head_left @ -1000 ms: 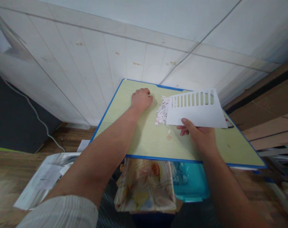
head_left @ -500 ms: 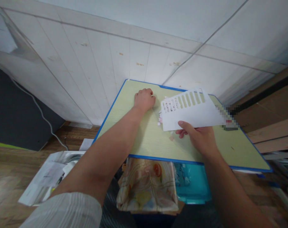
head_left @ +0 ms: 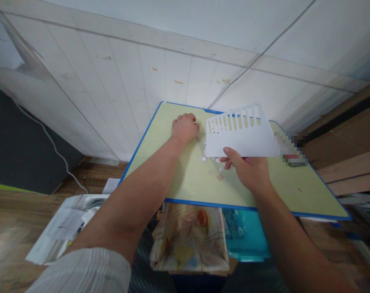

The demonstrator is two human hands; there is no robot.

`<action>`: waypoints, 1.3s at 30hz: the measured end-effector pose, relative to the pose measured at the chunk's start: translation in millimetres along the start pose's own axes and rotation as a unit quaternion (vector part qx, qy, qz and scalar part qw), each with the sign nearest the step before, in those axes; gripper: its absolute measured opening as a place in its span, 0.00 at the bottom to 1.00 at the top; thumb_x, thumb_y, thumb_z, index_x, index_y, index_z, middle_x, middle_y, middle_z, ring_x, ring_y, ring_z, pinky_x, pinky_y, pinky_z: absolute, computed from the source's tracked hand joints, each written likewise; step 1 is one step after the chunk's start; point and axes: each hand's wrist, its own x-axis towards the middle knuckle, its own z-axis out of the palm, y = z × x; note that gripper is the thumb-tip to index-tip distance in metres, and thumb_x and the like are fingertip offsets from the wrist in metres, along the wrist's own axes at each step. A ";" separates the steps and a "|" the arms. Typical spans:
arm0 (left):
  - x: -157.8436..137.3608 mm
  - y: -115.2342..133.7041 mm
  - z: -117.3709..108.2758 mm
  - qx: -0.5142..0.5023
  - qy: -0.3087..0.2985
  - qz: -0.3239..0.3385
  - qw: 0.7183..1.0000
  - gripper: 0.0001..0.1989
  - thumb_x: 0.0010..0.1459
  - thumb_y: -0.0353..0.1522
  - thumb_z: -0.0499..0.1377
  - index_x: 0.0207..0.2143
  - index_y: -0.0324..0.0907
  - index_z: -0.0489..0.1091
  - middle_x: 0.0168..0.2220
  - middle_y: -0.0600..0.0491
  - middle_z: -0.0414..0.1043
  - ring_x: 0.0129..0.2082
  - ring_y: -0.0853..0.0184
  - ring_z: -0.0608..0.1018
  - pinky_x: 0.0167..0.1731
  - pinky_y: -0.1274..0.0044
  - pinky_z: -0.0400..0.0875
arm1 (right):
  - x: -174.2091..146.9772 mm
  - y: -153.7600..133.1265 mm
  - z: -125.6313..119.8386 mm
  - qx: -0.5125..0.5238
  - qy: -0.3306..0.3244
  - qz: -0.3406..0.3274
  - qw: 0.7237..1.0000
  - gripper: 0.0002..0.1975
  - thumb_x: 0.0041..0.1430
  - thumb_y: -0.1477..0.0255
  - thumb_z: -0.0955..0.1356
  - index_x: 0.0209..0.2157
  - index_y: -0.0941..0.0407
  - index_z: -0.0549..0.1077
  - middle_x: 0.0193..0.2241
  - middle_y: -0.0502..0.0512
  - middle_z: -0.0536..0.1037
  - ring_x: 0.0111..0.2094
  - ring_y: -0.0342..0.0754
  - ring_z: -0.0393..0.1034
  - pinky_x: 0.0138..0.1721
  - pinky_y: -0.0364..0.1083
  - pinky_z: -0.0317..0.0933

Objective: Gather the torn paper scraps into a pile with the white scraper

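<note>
A white sheet (head_left: 240, 142) with a row of long cut-out slots along its far edge is raised over the light-yellow, blue-edged table (head_left: 188, 179). My right hand (head_left: 249, 169) grips its near edge, thumb on top and fingers beneath. Through the slots at the left, small printed pieces show on the table. Several small paper scraps (head_left: 204, 158) lie below the sheet's near left corner, partly covered by it. My left hand (head_left: 186, 128) rests on the table left of the sheet, its fingers curled in a loose fist; nothing shows in it, though the palm is hidden.
A pixelated item (head_left: 295, 156) lies at the table's right side. Below the front edge are a patterned cloth (head_left: 189, 240) and a turquoise plastic box (head_left: 249, 240). An open white box (head_left: 47, 240) stands on the floor at left. A white panelled wall (head_left: 126, 81) rises behind the table.
My right hand has lifted the slotted sheet slightly up and leftward, tilting it; more scraps now show beneath its near edge. My left hand has stayed in place.
</note>
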 end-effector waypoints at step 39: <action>2.7 -0.6 3.9 -0.015 0.010 -0.009 1.000 0.17 0.70 0.31 0.58 0.57 0.44 0.80 0.62 0.41 0.81 0.65 0.48 0.78 0.66 0.58 0.72 | -40.3 1.7 -26.9 0.017 0.006 0.048 0.999 0.15 0.62 0.61 0.78 0.25 0.53 0.78 0.22 0.55 0.83 0.23 0.53 0.79 0.32 0.51 0.76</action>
